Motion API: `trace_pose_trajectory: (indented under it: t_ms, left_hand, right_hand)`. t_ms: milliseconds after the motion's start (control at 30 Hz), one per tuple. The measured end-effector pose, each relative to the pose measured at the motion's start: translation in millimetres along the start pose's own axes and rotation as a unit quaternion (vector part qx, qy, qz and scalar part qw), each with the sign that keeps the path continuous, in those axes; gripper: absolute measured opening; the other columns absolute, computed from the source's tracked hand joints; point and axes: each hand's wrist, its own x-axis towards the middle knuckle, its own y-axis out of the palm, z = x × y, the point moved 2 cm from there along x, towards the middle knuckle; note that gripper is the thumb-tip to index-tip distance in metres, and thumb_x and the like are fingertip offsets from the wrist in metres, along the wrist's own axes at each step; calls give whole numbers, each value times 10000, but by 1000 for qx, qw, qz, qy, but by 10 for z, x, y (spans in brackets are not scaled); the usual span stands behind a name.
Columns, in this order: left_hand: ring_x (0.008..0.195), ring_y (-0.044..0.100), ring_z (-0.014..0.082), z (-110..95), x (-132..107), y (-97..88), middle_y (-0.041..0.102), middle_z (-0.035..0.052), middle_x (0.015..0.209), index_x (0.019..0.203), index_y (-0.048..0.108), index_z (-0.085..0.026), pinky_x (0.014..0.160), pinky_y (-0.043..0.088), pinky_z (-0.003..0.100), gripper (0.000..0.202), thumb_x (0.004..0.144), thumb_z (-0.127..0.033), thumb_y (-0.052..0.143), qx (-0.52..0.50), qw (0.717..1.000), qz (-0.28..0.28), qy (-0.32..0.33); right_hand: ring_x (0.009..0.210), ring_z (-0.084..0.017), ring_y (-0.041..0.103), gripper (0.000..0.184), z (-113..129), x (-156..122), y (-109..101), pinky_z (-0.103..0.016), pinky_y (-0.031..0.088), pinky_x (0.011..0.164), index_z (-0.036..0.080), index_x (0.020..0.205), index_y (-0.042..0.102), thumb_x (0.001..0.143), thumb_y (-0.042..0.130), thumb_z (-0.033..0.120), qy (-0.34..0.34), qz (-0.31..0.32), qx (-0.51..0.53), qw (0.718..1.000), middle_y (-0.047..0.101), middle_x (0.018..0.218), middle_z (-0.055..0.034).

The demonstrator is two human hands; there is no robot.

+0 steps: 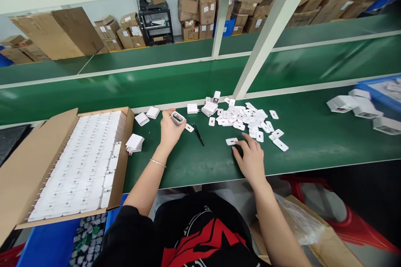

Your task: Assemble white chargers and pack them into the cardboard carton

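Note:
My left hand is closed around a white charger housing, its open end facing up with a circuit board showing inside. A white slotted cover plate lies right beside that hand, and black tweezers rest just to its right. My right hand is over the green bench, fingers apart, with the index fingertip at the edge of another slotted cover plate. Whether it presses on the plate I cannot tell. Beyond the right hand spreads a loose heap of similar cover plates.
Left stands an open carton packed with rows of white chargers. Loose chargers lie beside it, more at the back. White housings and a blue tray are far right. Below, a blue bin holds circuit parts.

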Motion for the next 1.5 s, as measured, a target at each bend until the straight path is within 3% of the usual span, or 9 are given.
trace_pose_trajectory:
  t_ms: [100,300,400,633,833,1000,1233,1400,1500]
  left_hand:
    - [1152,724,237,-229,-272,-107,675,133,1327,1118,398,-250,948,579,397,438,874,-270,761,-132,991,2,33]
    - [1272,671,258,-559,-724,-224,681,133,1290,1162,359,-267,1039,539,504,487,906,-225,772,-262,955,13,138]
    - [1202,679,246,-634,-847,-232,681,105,1243,1177,366,-279,985,545,485,514,895,-231,793,-292,944,0,152]
    - [1023,608,199,-704,-1055,-260,572,43,1108,1207,372,-311,797,515,335,582,854,-168,812,-301,944,-18,137]
    - [916,547,196,-679,-1211,-280,542,68,1129,1319,500,-274,781,478,341,418,970,-427,673,-353,931,66,62]
    - [849,529,166,-687,-1237,-265,583,52,1069,1125,590,-260,713,435,289,169,1046,-400,540,-467,881,41,-63]
    - [854,536,192,-712,-1200,-320,593,59,1000,1024,571,-248,696,450,298,246,958,-485,590,-498,853,47,-150]
    - [892,533,224,-710,-1193,-368,581,74,985,1004,580,-242,708,454,329,301,920,-523,512,-515,841,48,-158]
    - [884,522,214,-698,-1207,-377,585,72,1000,1022,576,-241,702,441,315,276,907,-491,547,-526,833,61,-160]
  right_hand:
    - [1147,-299,648,203,31,-11,-15,-435,468,919,227,1052,646,1060,452,285,-34,24,65,997,708,1298,-129]
    - [1005,-304,631,333,39,18,2,-415,450,850,212,1281,622,1039,539,424,-38,45,75,995,694,1145,-126]
    - [1004,-315,623,418,72,41,39,-410,429,825,204,1278,622,1018,564,526,-15,39,48,998,674,1115,-132]
    - [853,-259,621,358,75,195,108,-376,445,739,195,1049,649,1084,435,480,-38,60,120,990,667,1004,-112]
    - [825,-253,637,437,9,253,88,-379,489,716,178,1111,694,1100,353,452,21,33,135,990,663,1058,-142]
    - [749,-225,599,498,32,204,128,-409,534,705,148,1315,656,1003,552,522,55,27,124,990,598,1214,-177]
    - [737,-210,571,421,47,178,167,-416,546,730,173,1257,668,956,603,461,72,6,137,988,593,1205,-161]
    - [733,-211,568,325,21,187,166,-398,525,708,179,1191,684,966,566,382,76,8,146,986,619,1145,-142]
    - [882,-272,607,318,56,206,145,-439,535,808,164,1177,703,956,563,345,74,-6,125,989,610,1148,-163]
